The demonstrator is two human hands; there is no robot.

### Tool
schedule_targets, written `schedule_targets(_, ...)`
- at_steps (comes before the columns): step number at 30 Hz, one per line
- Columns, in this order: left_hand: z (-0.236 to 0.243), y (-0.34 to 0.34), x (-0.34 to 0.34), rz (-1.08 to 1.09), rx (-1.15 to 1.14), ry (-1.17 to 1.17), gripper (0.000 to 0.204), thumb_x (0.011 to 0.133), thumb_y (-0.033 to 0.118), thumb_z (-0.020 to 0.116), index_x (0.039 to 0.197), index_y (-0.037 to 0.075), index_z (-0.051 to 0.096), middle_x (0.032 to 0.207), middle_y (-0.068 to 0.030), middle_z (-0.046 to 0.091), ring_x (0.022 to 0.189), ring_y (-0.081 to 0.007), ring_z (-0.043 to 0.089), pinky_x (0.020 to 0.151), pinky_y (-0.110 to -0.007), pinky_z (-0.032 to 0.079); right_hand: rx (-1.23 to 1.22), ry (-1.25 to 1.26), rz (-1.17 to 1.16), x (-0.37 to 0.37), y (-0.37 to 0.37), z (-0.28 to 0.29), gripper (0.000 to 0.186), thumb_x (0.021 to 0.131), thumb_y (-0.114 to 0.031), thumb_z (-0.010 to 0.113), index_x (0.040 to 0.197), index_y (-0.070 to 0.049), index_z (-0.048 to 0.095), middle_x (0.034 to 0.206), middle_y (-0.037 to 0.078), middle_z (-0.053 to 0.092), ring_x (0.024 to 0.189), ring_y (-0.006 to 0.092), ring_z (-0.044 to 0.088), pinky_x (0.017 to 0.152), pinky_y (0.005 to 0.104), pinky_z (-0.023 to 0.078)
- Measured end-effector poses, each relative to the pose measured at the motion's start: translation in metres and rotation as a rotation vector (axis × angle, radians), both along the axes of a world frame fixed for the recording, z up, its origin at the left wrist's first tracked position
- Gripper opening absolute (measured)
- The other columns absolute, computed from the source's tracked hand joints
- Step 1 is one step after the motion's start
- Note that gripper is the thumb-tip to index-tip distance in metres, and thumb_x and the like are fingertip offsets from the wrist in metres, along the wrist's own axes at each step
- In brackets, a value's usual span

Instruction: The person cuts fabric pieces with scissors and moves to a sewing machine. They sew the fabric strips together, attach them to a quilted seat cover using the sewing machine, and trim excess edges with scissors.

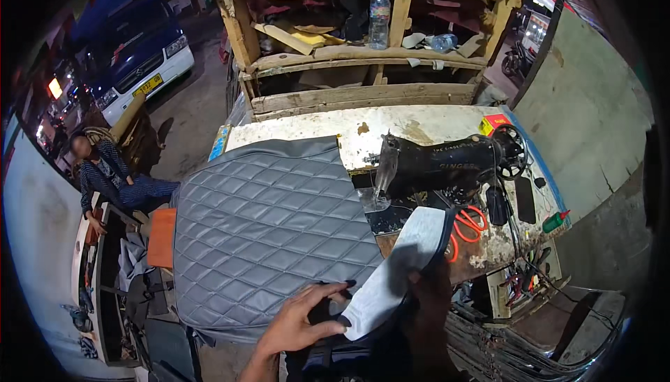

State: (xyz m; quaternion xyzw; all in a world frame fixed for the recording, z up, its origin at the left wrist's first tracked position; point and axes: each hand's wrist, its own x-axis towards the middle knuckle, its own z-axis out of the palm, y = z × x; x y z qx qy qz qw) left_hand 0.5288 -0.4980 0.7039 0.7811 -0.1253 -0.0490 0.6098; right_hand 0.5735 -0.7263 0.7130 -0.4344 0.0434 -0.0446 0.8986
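My left hand [301, 323] grips the lower end of a long pale grey piece of material [387, 270] with a dark edge, its thumb at the corner. My right hand [430, 290], dark in shadow, is at the strip's right side; its fingers are partly hidden. The strip is tilted, its upper end near the sewing machine. A grey diamond-quilted cover [265, 225] is spread over the table to the left, just beyond my left hand. The black sewing machine [447, 162] stands behind the strip, and orange-handled scissors [469, 225] lie beside it.
The worn white table [300, 125] carries a green bottle [555, 221] and a red-yellow box [493, 124] at right. A wooden shelf [363, 96] with a water bottle [379, 19] stands behind. A person [112, 173] sits at left, near an orange panel [161, 237]. Cables hang at lower right.
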Motion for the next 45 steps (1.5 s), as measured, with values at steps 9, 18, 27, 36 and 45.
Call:
schedule_targets(9, 0.017, -0.014, -0.025, 0.094, -0.246, 0.34, 0.037, 0.106, 0.027, 0.062, 0.128, -0.003, 0.064, 0.102, -0.0113, 0.075, 0.105, -0.0154, 0.068, 0.089, -0.032, 0.052, 0.049, -0.095, -0.125, 0.005, -0.033, -0.006, 0.046, 0.094, -0.002, 0.069, 0.137, -0.003, 0.055, 0.12, 0.008, 0.066, 0.112, 0.0225, 0.066, 0.101, 0.0414, 0.053)
schedule_targets(18, 0.005, -0.037, -0.009, 0.341, -0.883, 0.267, 0.093, 0.094, 0.024, 0.079, 0.159, 0.009, 0.015, 0.134, -0.0178, 0.06, 0.124, -0.0233, 0.058, 0.102, -0.04, 0.05, -0.706, 0.056, 0.241, -0.035, 0.005, -0.006, 0.041, 0.092, -0.011, 0.073, 0.13, -0.004, 0.06, 0.124, 0.011, 0.067, 0.121, 0.0237, 0.062, 0.107, 0.0442, 0.048)
schedule_targets(27, -0.014, 0.044, 0.003, 1.002, -0.055, -0.434, 0.013, 0.089, -0.001, 0.068, 0.102, -0.001, 0.065, 0.104, -0.0078, 0.056, 0.103, -0.0208, 0.054, 0.094, -0.034, 0.044, -0.689, -0.104, 0.977, -0.05, 0.011, -0.03, 0.028, 0.099, -0.019, 0.072, 0.122, -0.002, 0.069, 0.113, 0.01, 0.073, 0.104, 0.0134, 0.07, 0.089, 0.0276, 0.058)
schedule_targets(36, -0.041, 0.126, 0.061, 0.963, 0.441, -0.488, 0.043, 0.073, -0.017, 0.047, 0.11, -0.001, 0.064, 0.105, -0.0147, 0.055, 0.098, -0.0318, 0.062, 0.086, -0.036, 0.051, -1.774, -0.6, -0.174, 0.015, -0.028, -0.051, 0.029, 0.089, -0.026, 0.081, 0.101, -0.002, 0.069, 0.097, 0.016, 0.066, 0.089, 0.0341, 0.067, 0.074, 0.0462, 0.052)
schedule_targets(45, -0.041, 0.042, 0.251, 0.455, 0.864, -0.41, 0.02, 0.089, 0.015, 0.066, 0.106, 0.007, 0.073, 0.109, -0.0198, 0.07, 0.095, -0.0439, 0.07, 0.08, -0.054, 0.058, -1.099, -0.159, 0.151, -0.001, -0.018, -0.072, 0.045, 0.083, -0.028, 0.087, 0.108, 0.0, 0.063, 0.095, 0.017, 0.066, 0.084, 0.03, 0.068, 0.075, 0.0427, 0.055)
